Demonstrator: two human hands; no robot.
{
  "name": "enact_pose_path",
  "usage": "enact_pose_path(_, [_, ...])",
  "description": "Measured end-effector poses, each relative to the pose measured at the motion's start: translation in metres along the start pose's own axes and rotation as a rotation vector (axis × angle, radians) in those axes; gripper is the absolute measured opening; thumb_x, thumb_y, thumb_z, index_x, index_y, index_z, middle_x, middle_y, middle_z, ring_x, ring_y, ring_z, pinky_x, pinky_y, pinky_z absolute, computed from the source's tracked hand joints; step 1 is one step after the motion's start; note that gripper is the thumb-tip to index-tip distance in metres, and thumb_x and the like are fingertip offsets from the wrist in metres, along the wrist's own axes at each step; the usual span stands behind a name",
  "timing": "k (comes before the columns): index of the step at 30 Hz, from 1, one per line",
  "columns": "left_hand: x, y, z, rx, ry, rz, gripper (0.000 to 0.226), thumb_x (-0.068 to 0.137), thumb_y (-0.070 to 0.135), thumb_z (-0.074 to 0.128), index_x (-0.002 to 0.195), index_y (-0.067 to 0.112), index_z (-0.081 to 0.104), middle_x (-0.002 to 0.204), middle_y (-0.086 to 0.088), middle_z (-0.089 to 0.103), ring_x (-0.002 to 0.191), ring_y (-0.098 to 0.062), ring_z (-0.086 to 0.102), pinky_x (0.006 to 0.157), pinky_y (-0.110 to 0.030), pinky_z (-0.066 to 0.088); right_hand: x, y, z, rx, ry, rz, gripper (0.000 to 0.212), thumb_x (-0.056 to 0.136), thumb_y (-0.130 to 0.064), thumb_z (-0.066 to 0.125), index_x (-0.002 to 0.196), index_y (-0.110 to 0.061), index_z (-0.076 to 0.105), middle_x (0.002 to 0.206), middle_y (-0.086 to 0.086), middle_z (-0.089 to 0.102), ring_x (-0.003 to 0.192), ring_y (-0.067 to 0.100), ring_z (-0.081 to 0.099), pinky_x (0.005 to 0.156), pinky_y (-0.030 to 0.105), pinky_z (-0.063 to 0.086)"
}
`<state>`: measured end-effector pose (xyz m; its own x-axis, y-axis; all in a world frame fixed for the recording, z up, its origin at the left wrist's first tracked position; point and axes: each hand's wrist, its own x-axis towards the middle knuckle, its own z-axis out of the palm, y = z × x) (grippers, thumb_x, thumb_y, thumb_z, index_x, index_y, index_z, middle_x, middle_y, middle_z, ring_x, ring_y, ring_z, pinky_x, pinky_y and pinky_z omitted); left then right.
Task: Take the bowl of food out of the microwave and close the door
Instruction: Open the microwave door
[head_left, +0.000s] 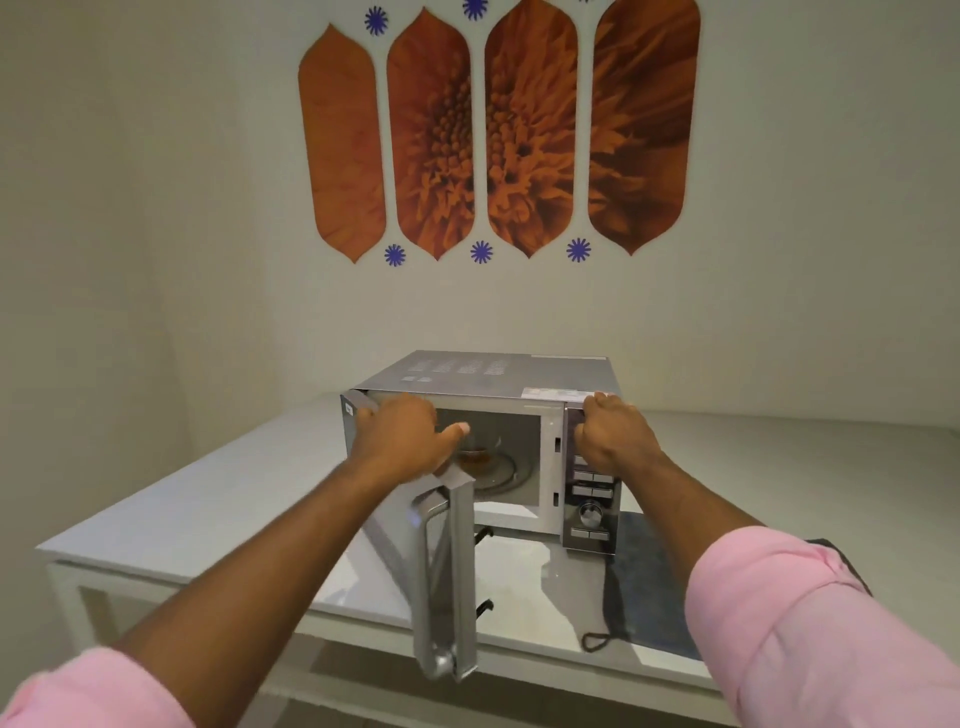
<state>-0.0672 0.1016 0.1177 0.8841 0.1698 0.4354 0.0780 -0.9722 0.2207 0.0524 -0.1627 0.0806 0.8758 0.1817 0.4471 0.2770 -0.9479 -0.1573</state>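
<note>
Your left hand (402, 436) grips the top edge of the open door (447, 571). Your right hand (610, 434) is clenched against the microwave (498, 376) front's top right corner. The bowl (480, 457) sits inside.

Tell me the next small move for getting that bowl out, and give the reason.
Probably slide the left hand off the top edge of the door and into the cavity toward the bowl. The door already stands swung wide open, the bowl sits on the turntable just behind that hand, and the right hand rests on the microwave at its control-panel corner, which seems to steady it.
</note>
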Motion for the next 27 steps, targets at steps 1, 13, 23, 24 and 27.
enact_pose_path(1, [0.0,-0.004,-0.005,0.064,-0.058,-0.023,0.06,0.096,0.07,0.052,0.074,0.018,0.072,0.081,0.001,0.072,0.094,-0.022,0.067,0.11,-0.056,0.037,0.0,-0.001,0.001,0.004,-0.004,0.006,0.046,0.095,-0.028,0.043,0.134,-0.006,0.054,0.134,0.014,0.059,0.12,0.03,0.054,0.103,0.044,0.045])
enact_pose_path(13, [-0.017,-0.036,-0.042,0.348,-0.308,-0.043,0.06,0.095,0.075,0.049,0.095,0.017,0.062,0.111,-0.001,0.074,0.123,-0.027,0.063,0.12,-0.055,0.026,-0.001,-0.005,0.004,-0.076,-0.057,0.032,0.057,0.093,-0.038,0.038,0.14,-0.008,0.048,0.144,0.013,0.052,0.133,0.031,0.046,0.111,0.051,0.035])
enact_pose_path(23, [-0.021,-0.078,-0.009,0.572,-0.36,-0.206,0.131,0.08,0.095,0.039,0.169,0.01,-0.006,0.122,-0.007,0.078,0.142,-0.045,0.053,0.127,-0.061,0.022,-0.004,-0.005,0.007,-0.115,-0.092,0.026,0.071,0.091,-0.046,0.04,0.151,-0.008,0.034,0.159,0.014,0.037,0.148,0.032,0.03,0.119,0.056,0.025])
enact_pose_path(24, [-0.021,-0.082,-0.009,0.583,-0.344,-0.208,0.131,0.079,0.096,0.039,0.169,0.011,-0.005,0.12,-0.007,0.079,0.142,-0.045,0.053,0.127,-0.061,0.022,-0.004,-0.005,0.008,-0.116,-0.091,0.027,0.072,0.09,-0.046,0.04,0.151,-0.008,0.034,0.159,0.014,0.036,0.148,0.032,0.03,0.119,0.056,0.025])
enact_pose_path(27, [-0.021,-0.093,-0.006,0.596,-0.308,-0.217,0.132,0.077,0.098,0.038,0.17,0.013,-0.002,0.125,-0.01,0.078,0.148,-0.047,0.047,0.13,-0.064,0.015,-0.006,-0.005,0.009,-0.107,-0.084,0.026,0.075,0.088,-0.047,0.038,0.152,-0.007,0.032,0.161,0.014,0.034,0.149,0.033,0.029,0.119,0.056,0.025])
